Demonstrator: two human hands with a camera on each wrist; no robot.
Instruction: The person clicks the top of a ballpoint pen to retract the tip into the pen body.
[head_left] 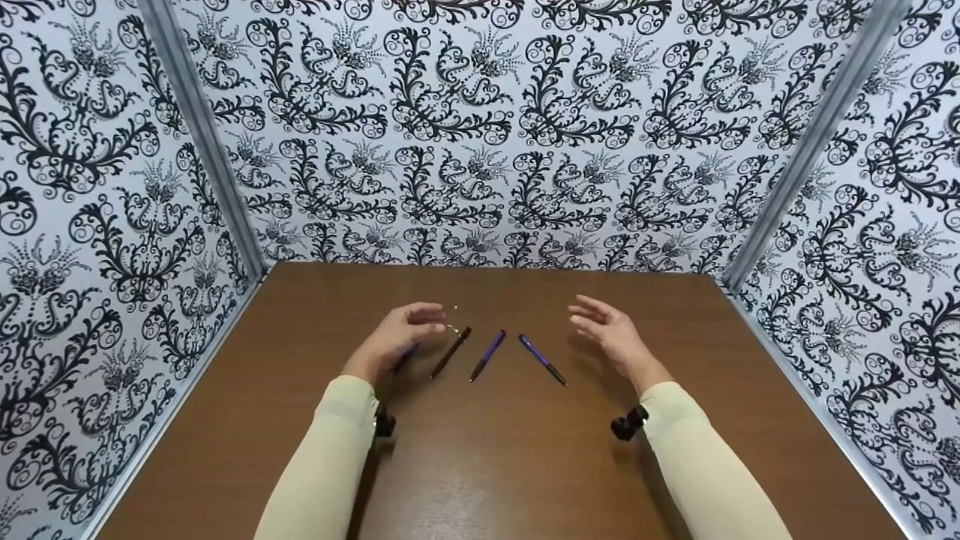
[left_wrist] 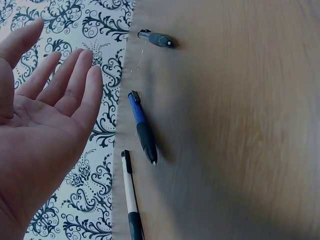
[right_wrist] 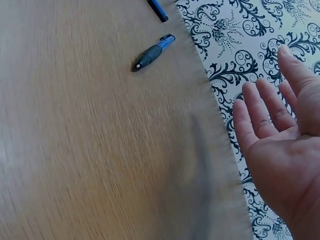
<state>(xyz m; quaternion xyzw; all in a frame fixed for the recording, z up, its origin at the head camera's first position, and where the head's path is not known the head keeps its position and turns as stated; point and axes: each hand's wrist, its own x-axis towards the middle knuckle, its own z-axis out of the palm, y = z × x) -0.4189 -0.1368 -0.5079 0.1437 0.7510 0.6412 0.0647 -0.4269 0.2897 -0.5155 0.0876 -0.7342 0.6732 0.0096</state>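
Observation:
Several pens lie apart on the wooden table. In the head view a blue pen (head_left: 542, 360) slants toward the right hand, a second blue pen (head_left: 487, 356) lies mid-table, and a dark pen (head_left: 450, 352) sits beside the left hand. Another pen (head_left: 406, 358) is partly covered by that hand. My left hand (head_left: 397, 337) hovers with fingers loosely bent, holding nothing. Apart from the pens, my right hand (head_left: 611, 334) is raised with an empty palm. The left wrist view shows a blue pen (left_wrist: 142, 127) with black grip and a white pen (left_wrist: 129, 192) with black ends.
The brown table (head_left: 480, 465) runs back to a patterned wall (head_left: 465, 135), with similar walls on both sides. Grey metal posts (head_left: 202, 135) stand in the corners. Tiny bright glints (head_left: 453, 328) show near the dark pen. A black device (head_left: 628, 424) is strapped at the right wrist.

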